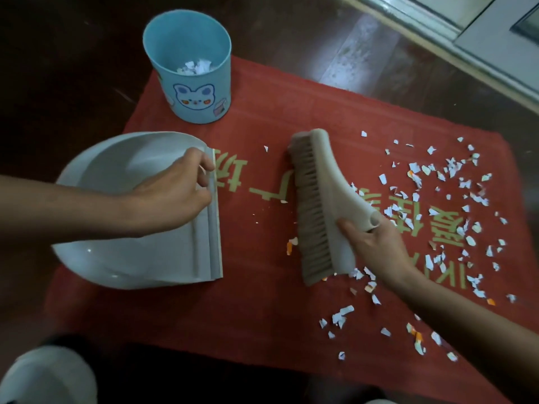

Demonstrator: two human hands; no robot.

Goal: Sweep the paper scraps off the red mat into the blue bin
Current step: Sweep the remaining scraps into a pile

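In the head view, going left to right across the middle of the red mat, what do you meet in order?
Dustpan, with the left hand gripping its front lip → a nearly bare strip of red mat → brush, held by the right hand → the scattered paper scraps.

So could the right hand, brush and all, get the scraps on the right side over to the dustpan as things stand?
Probably yes. The right hand holds the brush just left of the paper scraps, and the red mat is nearly bare up to the dustpan that the left hand steadies.
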